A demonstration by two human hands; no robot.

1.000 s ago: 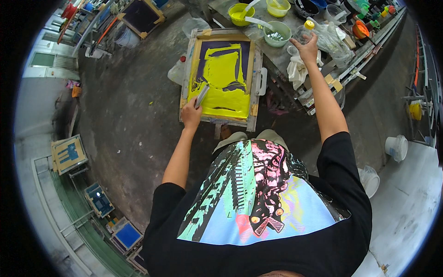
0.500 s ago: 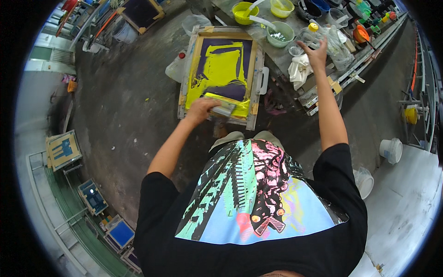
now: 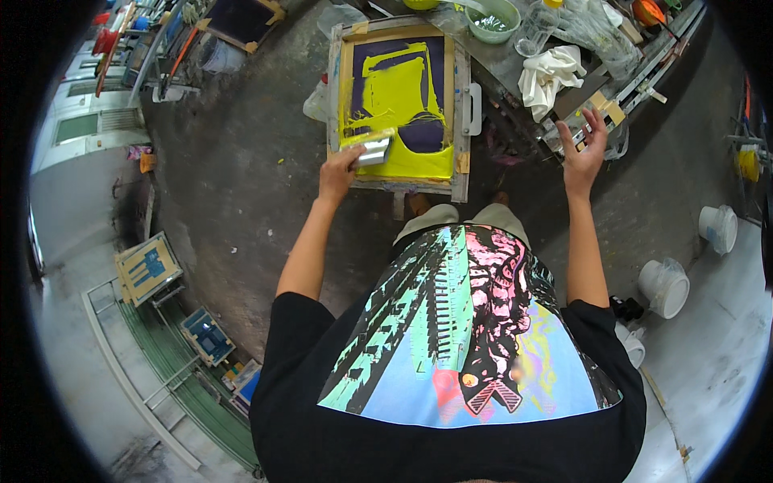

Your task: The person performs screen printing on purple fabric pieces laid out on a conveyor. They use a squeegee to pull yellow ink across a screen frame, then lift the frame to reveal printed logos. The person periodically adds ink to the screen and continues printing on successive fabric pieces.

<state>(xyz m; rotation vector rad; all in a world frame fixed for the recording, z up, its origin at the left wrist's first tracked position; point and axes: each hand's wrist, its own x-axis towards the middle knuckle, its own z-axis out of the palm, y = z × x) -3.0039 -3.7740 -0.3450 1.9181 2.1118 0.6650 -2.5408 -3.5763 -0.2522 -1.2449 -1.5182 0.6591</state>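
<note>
A screen-printing frame (image 3: 460,105) lies in front of me, its dark mesh largely covered with bright yellow ink (image 3: 394,90). Dark mesh shows through toward the near right. My left hand (image 3: 336,174) is closed around a short silver squeegee (image 3: 374,151) with yellow along its far edge. The squeegee is over the near left of the frame, where ink lies thick; whether it touches the mesh I cannot tell. Apart from it, my right hand (image 3: 583,154) is raised with fingers spread and nothing in them, close to the near corner of the worktable (image 3: 584,90).
On the worktable are a crumpled white cloth (image 3: 551,78), a clear jar with yellow lid (image 3: 535,30) and a pale green bowl (image 3: 493,21). White buckets (image 3: 665,288) stand at the right. Another screen frame (image 3: 148,269) rests at the left.
My right hand has drawn back from beside the jar toward me. The squeegee in my left hand is tilted differently and has shifted toward the frame's left side. The view has shifted.
</note>
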